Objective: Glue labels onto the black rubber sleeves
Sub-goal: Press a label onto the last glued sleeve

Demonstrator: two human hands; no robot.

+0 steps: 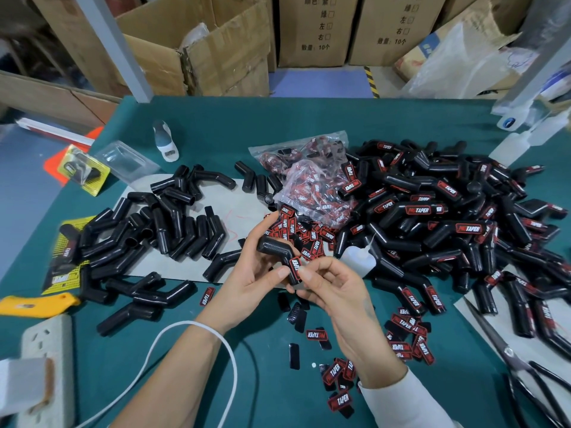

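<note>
My left hand (247, 282) grips a bent black rubber sleeve (275, 247) above the green table. A red and black label (295, 264) lies on the sleeve's lower arm. My right hand (336, 291) pinches that labelled end with thumb and fingertips. Plain sleeves (160, 233) lie heaped to the left. Labelled sleeves (448, 217) form a big pile to the right. Loose labels (312, 236) spill from a clear bag (312, 183) behind my hands, and more labels (408, 335) are scattered at the lower right. A small white glue bottle (358, 257) lies beside my right hand.
A grey mat (244, 202) lies under the plain sleeves. A power strip (46, 359) with a white cable (191, 329) sits at the lower left, beside a yellow tool (34, 304). Scissors (509, 356) lie at the lower right. Cardboard boxes (216, 47) stand behind the table.
</note>
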